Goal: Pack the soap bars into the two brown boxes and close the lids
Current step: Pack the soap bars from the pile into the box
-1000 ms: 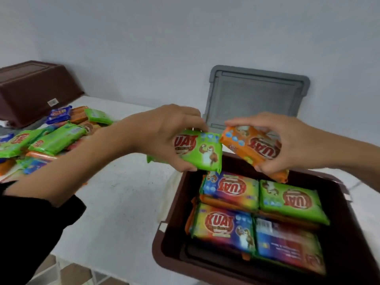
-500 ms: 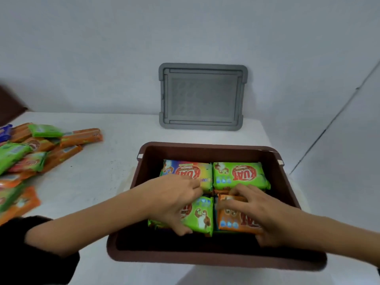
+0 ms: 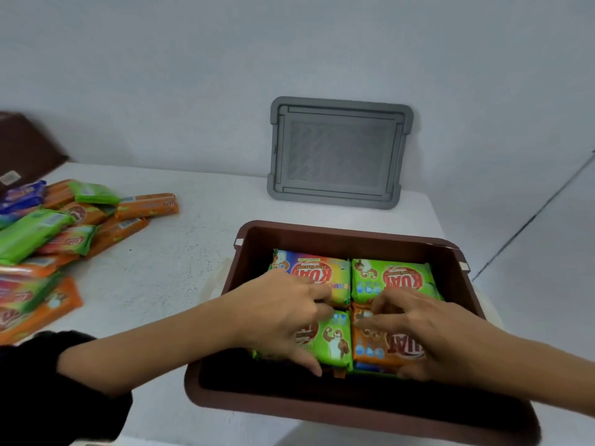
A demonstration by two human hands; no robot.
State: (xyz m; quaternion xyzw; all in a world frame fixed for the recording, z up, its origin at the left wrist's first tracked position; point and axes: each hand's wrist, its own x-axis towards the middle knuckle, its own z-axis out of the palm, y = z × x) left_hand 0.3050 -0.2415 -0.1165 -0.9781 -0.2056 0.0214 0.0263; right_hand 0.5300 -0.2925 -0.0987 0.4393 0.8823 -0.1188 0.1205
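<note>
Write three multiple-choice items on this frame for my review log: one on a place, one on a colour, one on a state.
1. Where is the grey lid relative to the brown box?
A. Fitted on top of it
B. Behind it, leaning on the wall
C. Lying inside it

2. What colour is the soap bar that the right hand holds?
A. Orange
B. Purple
C. White

3. What state is the brown box in?
A. Closed
B. Upside down
C. Open, with bars inside

Answers:
1 B: the lid stands tilted against the wall beyond the box's far rim.
2 A: the orange wrapper shows below the fingers.
3 C: the packed bars lie in plain view with nothing covering them.
</note>
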